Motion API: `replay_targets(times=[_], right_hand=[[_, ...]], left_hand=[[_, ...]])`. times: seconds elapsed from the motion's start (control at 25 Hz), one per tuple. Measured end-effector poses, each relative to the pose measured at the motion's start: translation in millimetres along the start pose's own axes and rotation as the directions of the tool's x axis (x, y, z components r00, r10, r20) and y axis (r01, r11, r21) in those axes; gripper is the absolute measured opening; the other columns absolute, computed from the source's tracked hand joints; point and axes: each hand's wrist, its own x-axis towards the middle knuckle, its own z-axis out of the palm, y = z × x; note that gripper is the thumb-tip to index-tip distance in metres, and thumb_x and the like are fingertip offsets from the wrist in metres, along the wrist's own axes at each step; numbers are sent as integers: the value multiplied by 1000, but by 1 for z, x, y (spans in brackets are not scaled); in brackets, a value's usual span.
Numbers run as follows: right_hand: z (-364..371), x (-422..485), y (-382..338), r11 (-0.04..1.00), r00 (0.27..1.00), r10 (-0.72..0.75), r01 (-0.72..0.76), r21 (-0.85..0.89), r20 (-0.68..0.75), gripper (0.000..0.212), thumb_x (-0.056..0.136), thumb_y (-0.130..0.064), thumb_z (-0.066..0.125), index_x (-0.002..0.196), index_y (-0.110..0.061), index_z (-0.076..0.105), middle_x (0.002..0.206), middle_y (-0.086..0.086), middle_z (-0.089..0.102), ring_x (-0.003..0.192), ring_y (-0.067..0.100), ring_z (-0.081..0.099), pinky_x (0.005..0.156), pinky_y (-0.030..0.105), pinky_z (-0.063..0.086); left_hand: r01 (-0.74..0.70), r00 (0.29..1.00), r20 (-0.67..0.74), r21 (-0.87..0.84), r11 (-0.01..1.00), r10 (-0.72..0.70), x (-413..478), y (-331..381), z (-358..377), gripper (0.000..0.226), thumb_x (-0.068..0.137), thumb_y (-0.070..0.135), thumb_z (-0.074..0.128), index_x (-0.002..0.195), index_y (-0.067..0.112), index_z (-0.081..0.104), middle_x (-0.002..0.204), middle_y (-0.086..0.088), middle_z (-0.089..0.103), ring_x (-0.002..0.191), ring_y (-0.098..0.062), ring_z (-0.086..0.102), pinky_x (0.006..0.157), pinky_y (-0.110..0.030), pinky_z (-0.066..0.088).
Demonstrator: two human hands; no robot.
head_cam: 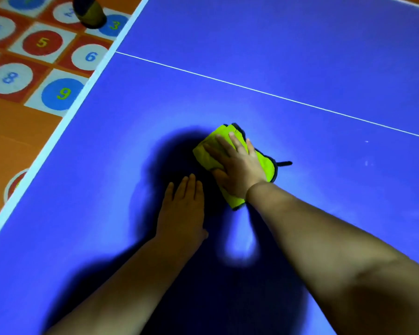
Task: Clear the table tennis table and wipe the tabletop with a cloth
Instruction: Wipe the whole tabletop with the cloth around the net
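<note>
Both bare forearms enter from the bottom edge, cut off by the frame, reaching forward over the blue worktop (288, 56). Left hand (183, 209) lies flat, palm down, fingers together and extended, holding nothing, resting on the surface in deep shadow. Right hand (237, 165) is spread flat, palm pressed on top of the cloth (209, 151), fingers extended across it, not curled around it.

Cloth: bright yellow-green, folded into a thick pad, dark trim along its edges, with a short dark loop or tab (284, 163) sticking out on the side away from the left hand. It sits on the worktop just beside and slightly ahead of the left hand; the two look very close, contact unclear in the shadow. Much of the cloth is hidden under the right hand and wrist.

White line (276, 95) runs across the worktop beyond both hands. White edge band (66, 122) borders the worktop out past the left hand. Small pale specks (366, 163) show on the surface out past the right hand, too small to identify.

Floor (15, 131) beyond that edge is orange with numbered circles (63, 93); 9, 8, 6, 5, 3 readable, others blurred. Dark rounded object (89, 12) stands on the floor far ahead, blurred, cut off at the top.
</note>
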Motion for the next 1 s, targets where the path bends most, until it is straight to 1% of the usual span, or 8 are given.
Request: replay_targets(times=[0.12, 0.28, 0.36, 0.48, 0.56, 0.68, 0.84, 1.0], right_hand=[[-1, 56, 44, 999, 1000, 2, -1, 39, -28, 59, 92, -54, 43, 147, -46, 22, 160, -8, 13, 149, 24, 2, 116, 55, 4], [-2, 111, 93, 995, 997, 62, -59, 82, -34, 60, 93, -57, 41, 147, -49, 19, 161, -7, 11, 149, 25, 2, 115, 58, 5], [-5, 130, 114, 992, 993, 114, -114, 52, -3, 60, 95, -54, 37, 149, -48, 12, 161, -8, 7, 149, 25, -1, 116, 58, 4], [-12, 137, 139, 954, 966, 258, -259, 151, 32, 60, 94, -50, 36, 149, -48, 13, 162, -10, 3, 148, 23, -5, 116, 56, -3], [-14, 129, 149, 912, 936, 348, -350, 213, 48, 62, 92, -48, 37, 149, -48, 14, 162, -8, 3, 148, 24, -7, 116, 56, -5], [-11, 98, 148, 888, 908, 411, -419, 188, 80, 63, 94, -52, 37, 150, -47, 9, 162, -4, 0, 148, 27, -9, 115, 58, -3], [-1, 35, 115, 920, 930, 368, -366, 140, 12, 64, 94, -53, 42, 150, -44, 11, 162, 1, 3, 148, 32, -5, 113, 62, 2], [4, -35, 63, 937, 949, 314, -316, 151, 37, 66, 92, -49, 46, 150, -43, 16, 162, 0, 2, 148, 31, -6, 113, 61, 0]], left_hand=[[-19, 999, 51, 34, 999, 17, 32, 9, -6, 108, 79, 52, 61, 147, 6, -9, 156, -13, -12, 144, -25, -7, 116, -45, -3], [-13, 997, 77, 68, 998, 8, 44, 16, -1, 91, 87, 40, 48, 147, 4, -11, 156, -15, -13, 144, -24, -8, 117, -40, -3], [14, 996, 83, 76, 997, -20, 45, 22, 0, 89, 88, 36, 47, 147, 6, -13, 156, -11, -16, 144, -21, -10, 118, -39, -4], [46, 991, 120, 82, 996, -56, 45, 26, -4, 92, 87, 34, 51, 147, 9, -15, 155, -7, -19, 144, -17, -13, 117, -38, -6], [48, 990, 125, 103, 993, -61, 45, 26, -3, 92, 87, 33, 51, 147, 9, -14, 155, -8, -18, 144, -18, -13, 118, -39, -4], [45, 991, 118, 122, 992, -60, 45, 27, -1, 93, 86, 33, 54, 147, 7, -11, 156, -10, -13, 145, -19, -9, 118, -38, -3], [46, 988, 143, 132, 990, -65, 44, 27, -2, 103, 81, 40, 64, 148, 7, -8, 157, -9, -10, 145, -20, -5, 118, -37, 2], [61, 986, 154, 72, 996, -71, 40, 23, -7, 111, 73, 48, 70, 149, 10, -2, 157, -7, -5, 145, -19, -2, 116, -38, 5]])
